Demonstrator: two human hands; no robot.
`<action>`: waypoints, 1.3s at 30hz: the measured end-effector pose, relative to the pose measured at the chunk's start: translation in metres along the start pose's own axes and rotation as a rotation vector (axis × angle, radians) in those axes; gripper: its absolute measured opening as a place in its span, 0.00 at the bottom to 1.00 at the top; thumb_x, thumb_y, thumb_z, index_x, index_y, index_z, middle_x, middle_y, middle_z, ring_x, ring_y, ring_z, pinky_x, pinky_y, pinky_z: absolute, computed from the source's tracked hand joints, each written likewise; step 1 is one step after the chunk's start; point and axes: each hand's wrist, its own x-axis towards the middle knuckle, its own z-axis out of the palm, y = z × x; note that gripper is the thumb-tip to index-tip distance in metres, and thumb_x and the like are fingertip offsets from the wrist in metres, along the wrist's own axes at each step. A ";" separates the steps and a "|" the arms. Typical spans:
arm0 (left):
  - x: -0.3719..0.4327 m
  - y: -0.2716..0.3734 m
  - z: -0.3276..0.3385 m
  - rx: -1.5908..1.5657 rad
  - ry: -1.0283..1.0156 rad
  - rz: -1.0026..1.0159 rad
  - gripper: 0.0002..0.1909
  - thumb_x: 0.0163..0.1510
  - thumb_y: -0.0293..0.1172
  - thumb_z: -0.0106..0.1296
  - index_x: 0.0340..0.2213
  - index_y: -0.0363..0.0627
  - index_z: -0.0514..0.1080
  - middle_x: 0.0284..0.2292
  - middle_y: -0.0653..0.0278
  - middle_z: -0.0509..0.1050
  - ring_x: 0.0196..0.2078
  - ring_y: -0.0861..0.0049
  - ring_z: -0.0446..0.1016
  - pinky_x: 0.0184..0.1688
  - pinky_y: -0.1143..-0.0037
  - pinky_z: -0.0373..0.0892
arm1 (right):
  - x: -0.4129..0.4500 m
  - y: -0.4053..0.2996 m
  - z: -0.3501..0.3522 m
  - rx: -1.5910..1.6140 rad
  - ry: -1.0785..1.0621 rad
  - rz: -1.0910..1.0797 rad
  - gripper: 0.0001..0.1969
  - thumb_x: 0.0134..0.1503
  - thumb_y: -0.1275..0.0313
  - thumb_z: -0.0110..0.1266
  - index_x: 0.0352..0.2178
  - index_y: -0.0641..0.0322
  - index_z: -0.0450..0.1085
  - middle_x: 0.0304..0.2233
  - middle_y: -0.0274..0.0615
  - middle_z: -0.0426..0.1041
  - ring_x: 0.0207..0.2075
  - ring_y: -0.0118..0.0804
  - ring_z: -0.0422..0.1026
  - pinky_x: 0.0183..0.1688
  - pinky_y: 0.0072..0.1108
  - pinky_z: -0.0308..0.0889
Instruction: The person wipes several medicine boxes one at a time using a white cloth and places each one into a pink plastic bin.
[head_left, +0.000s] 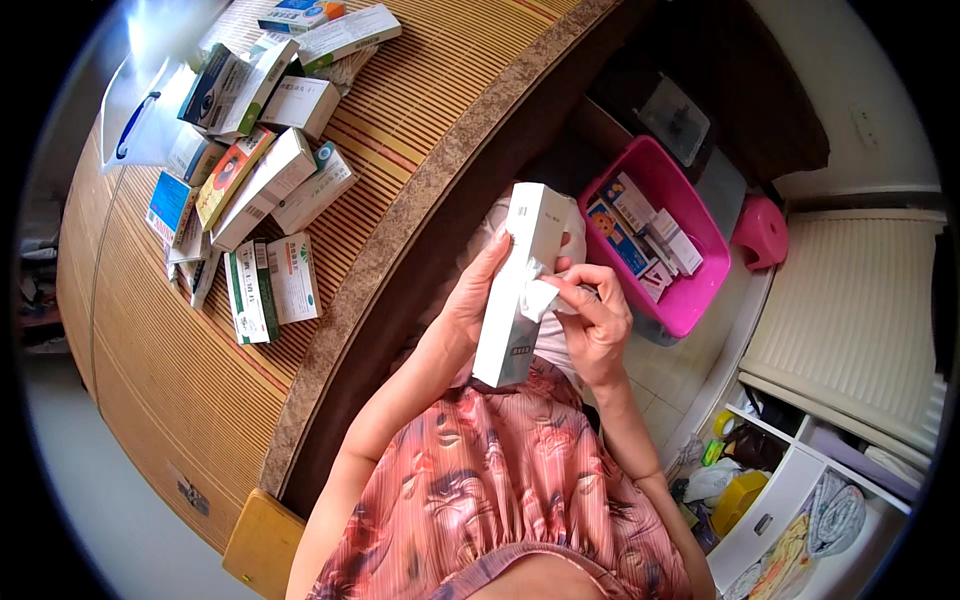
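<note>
A long white carton is held over my lap, its narrow end tilted towards me. Around its left side wraps my left hand, thumb along the edge, with fingertips showing on the far side. My right hand pinches a crumpled white tissue and presses it to the carton's face. Part of that face lies hidden under the tissue. To the right, beyond the hands, stands a pink plastic basin with several medicine boxes inside.
On the slatted bamboo mat to the left lies a pile of medicine boxes beside a clear plastic bag. A pink stool stands past the basin. An open drawer holds folded cloth. A yellow wooden corner piece juts out lower left.
</note>
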 end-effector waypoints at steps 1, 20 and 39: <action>0.001 0.000 0.002 0.144 0.042 0.079 0.33 0.56 0.45 0.49 0.59 0.48 0.52 0.49 0.53 0.67 0.46 0.60 0.71 0.45 0.66 0.72 | -0.005 -0.002 -0.002 -0.051 -0.066 -0.075 0.23 0.37 0.85 0.56 0.38 0.51 0.76 0.31 0.35 0.68 0.33 0.34 0.70 0.35 0.24 0.68; 0.007 0.003 0.002 0.558 0.212 0.326 0.25 0.61 0.43 0.41 0.56 0.46 0.58 0.47 0.59 0.69 0.46 0.74 0.71 0.48 0.74 0.69 | 0.018 -0.009 -0.003 -0.211 -0.204 -0.193 0.22 0.39 0.85 0.54 0.36 0.49 0.76 0.31 0.36 0.68 0.33 0.38 0.72 0.34 0.25 0.70; 0.033 0.012 -0.003 0.133 0.295 0.009 0.21 0.58 0.49 0.44 0.39 0.42 0.70 0.29 0.63 0.76 0.27 0.74 0.76 0.30 0.73 0.75 | 0.008 -0.003 -0.029 0.167 -0.227 0.025 0.13 0.42 0.83 0.58 0.33 0.62 0.76 0.31 0.37 0.68 0.32 0.30 0.70 0.34 0.18 0.65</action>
